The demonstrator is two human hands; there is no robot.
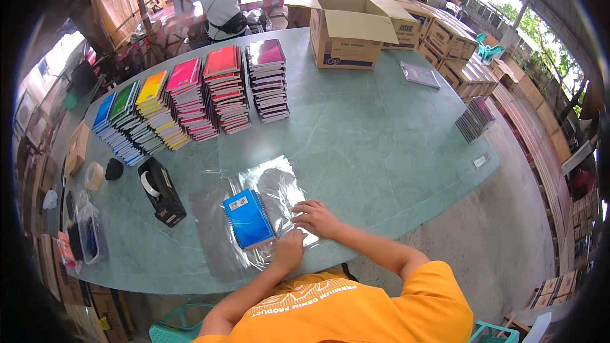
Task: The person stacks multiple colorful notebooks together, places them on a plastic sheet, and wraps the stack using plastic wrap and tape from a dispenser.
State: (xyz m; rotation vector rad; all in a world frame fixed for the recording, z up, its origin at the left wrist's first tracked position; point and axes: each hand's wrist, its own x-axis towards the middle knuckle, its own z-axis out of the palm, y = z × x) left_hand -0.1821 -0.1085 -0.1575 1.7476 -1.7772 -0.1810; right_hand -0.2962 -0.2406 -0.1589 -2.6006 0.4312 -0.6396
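Observation:
A blue spiral-bound notebook [248, 219] lies tilted on clear, shiny plastic film [277, 174] near the front of the table. My left hand [290, 249] is at the notebook's lower right corner. Its fingers are curled together at the film, though its fingertips are partly hidden. Just beyond it, my right hand [316, 218] rests on the film's right side, fingers stretched out and slightly apart, holding nothing. A gap separates the right hand from the notebook.
Tall notebook stacks [222, 89] in several colours line the back left. A black tape dispenser [160, 192], tape roll [94, 176] and clear plastic bin [93, 235] are left. An open carton [348, 41] stands at the back; a small notebook stack [475, 121] is right. Someone [219, 6] sits beyond.

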